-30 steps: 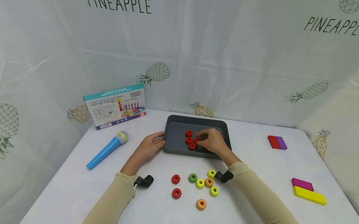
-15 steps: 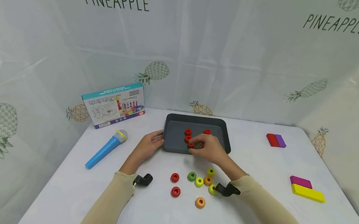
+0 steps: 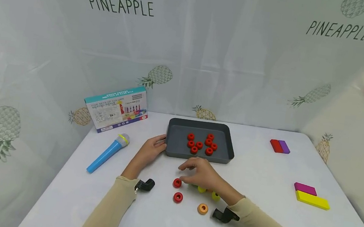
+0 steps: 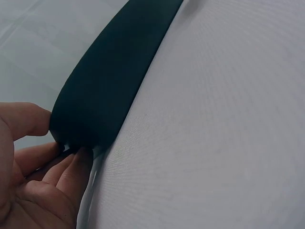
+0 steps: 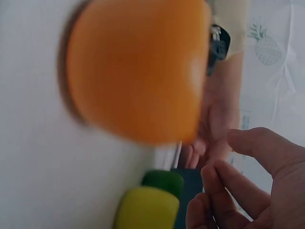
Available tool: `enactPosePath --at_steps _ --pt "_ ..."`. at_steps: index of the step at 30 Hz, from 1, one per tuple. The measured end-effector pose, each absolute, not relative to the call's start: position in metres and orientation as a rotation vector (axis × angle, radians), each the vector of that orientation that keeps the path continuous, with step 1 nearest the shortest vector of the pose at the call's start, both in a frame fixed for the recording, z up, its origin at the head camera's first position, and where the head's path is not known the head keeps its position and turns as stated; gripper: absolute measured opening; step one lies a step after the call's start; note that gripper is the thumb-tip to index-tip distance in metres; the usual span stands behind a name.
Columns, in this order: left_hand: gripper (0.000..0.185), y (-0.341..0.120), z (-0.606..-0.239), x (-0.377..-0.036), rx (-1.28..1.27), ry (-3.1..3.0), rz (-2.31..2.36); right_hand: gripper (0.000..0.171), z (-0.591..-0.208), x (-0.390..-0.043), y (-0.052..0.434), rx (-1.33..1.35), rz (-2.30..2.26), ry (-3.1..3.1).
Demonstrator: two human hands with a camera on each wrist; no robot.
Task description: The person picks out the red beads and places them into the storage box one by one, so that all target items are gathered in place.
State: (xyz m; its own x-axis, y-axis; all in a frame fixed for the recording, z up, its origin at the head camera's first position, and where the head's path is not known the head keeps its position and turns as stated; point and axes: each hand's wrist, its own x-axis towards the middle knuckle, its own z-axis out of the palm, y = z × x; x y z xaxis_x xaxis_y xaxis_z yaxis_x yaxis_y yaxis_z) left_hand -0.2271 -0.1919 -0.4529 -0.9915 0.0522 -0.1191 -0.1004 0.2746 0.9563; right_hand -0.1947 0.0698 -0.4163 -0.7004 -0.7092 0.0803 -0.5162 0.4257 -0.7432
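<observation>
Several red beads with holes [image 3: 209,151] lie in a dark grey rectangular tray [image 3: 174,135]. Against the tray's left side rests my left hand [image 3: 151,150]; in the left wrist view its thumb and fingers [image 4: 71,183] touch the tray's corner. My right hand [image 3: 202,176] hovers just in front of the tray, thumb and fingers spread apart with nothing between them. A red bead [image 3: 177,183] lies right by its thumb, and a second red bead [image 3: 177,197] is nearer. Under the right hand, partly hidden, are yellow beads [image 3: 215,196] and a green bead [image 5: 162,181].
An orange bead [image 3: 202,208] lies by the right wrist. To the left are a blue toy microphone [image 3: 109,153] and a printed box [image 3: 116,108]. Red and purple blocks [image 3: 277,146] sit at back right, with magenta [image 3: 305,188] and yellow blocks [image 3: 312,200] nearer.
My right hand has left the red beads inside the tray and come toward me, over the loose beads on the table. My left hand stays at the tray's side.
</observation>
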Motion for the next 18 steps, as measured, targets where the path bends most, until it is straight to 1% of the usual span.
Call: enactPosePath --at_steps 7,18 --pt "0.052 -0.191 -0.457 -0.226 -0.047 2.434 1.816 0.026 -0.425 -0.189 0.065 -1.093 -1.112 2.432" --pt "0.052 -0.193 -0.457 -0.229 -0.041 2.416 1.817 0.026 -0.432 -0.189 0.061 -1.079 -1.043 2.400"
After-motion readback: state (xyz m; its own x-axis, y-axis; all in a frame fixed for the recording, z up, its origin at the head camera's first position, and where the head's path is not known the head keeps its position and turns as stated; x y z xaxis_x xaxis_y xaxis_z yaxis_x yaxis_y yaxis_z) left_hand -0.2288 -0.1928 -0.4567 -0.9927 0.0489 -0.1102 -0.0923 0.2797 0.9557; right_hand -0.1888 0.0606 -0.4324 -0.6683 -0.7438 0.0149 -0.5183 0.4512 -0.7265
